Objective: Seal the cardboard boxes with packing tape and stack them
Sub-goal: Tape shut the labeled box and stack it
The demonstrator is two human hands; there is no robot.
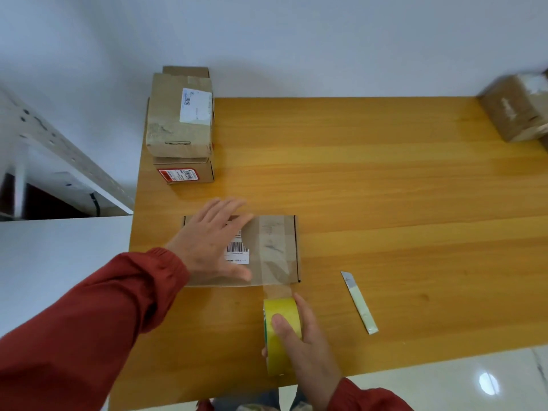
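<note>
Left hand (212,238) lies flat, fingers straight, on flat cardboard box (268,250) near table (385,179) front edge. Right hand (299,339) grips yellow tape roll (281,312) just before box; stacked boxes (181,126) behind it.

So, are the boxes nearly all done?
Partly. Two boxes sit stacked far left. The left hand presses the flat box; the right hand holds the yellow tape roll, its strip laid over that box. Left: cut the strip, maybe with the utility knife, stack this box, then the far-right box.
</note>
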